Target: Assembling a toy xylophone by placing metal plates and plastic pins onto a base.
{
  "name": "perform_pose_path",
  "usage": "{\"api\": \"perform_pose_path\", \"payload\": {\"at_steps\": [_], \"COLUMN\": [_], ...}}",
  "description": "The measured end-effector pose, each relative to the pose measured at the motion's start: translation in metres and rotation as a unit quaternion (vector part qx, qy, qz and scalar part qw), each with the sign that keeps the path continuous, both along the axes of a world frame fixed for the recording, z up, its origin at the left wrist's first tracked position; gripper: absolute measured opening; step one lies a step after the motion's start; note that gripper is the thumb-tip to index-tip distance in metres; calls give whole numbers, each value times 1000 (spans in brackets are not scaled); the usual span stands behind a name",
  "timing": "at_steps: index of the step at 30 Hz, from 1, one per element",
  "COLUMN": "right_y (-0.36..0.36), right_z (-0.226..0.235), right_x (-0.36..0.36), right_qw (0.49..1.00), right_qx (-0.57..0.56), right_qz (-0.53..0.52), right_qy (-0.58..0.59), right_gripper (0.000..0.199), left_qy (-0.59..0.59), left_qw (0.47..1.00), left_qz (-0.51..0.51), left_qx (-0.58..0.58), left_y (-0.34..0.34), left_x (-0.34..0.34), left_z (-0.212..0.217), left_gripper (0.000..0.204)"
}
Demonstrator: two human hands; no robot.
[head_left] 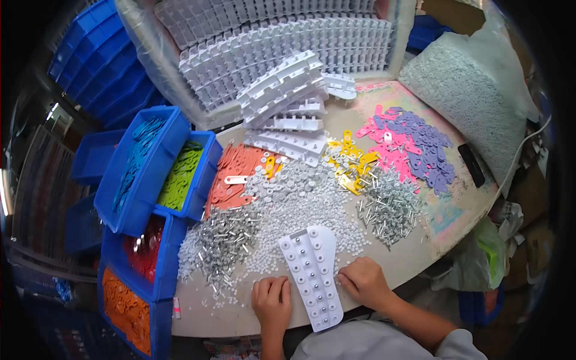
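A white plastic panel (311,279) with rows of round sockets and a middle line of small metal studs lies on the table in front of me. My left hand (272,302) rests on the table to its left, fingers curled down near loose white washers. On the other side my right hand (363,282) is closed, its fingertips by the panel's right edge. Whatever either hand may pinch is hidden. Beyond the panel spread small white washers (300,207), with metal pins (231,237) at the left and more pins (393,207) at the right.
White panels (282,90) are stacked at the back, before a large box of similar parts (288,51). Blue bins (161,258) with coloured pieces line the left. Purple pieces (423,150), pink ones (384,135) and a bulging bag (465,90) lie right.
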State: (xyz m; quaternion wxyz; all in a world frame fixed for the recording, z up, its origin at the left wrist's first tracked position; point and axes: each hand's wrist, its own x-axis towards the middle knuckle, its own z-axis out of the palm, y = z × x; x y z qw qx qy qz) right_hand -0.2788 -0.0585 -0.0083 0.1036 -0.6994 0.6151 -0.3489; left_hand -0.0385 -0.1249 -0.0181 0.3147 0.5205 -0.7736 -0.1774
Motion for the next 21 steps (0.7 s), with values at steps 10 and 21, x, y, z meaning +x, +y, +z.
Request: {"api": "perform_pose_path", "payload": {"at_steps": [10, 21], "right_y": [3, 1], "right_z": [-3, -2], "right_x": [2, 1], "right_qw": [998, 996], "right_qx": [-39, -30], "right_qz": [-38, -19], "right_qy": [-29, -85], "right_gripper": [8, 8], "left_qy": [-26, -40], "left_qw": [999, 999], "left_qz": [-5, 14], "left_qx": [-18, -20], "left_y": [5, 5], "left_x": [-6, -4], "left_z": [7, 7], "left_gripper": [15, 16]}}
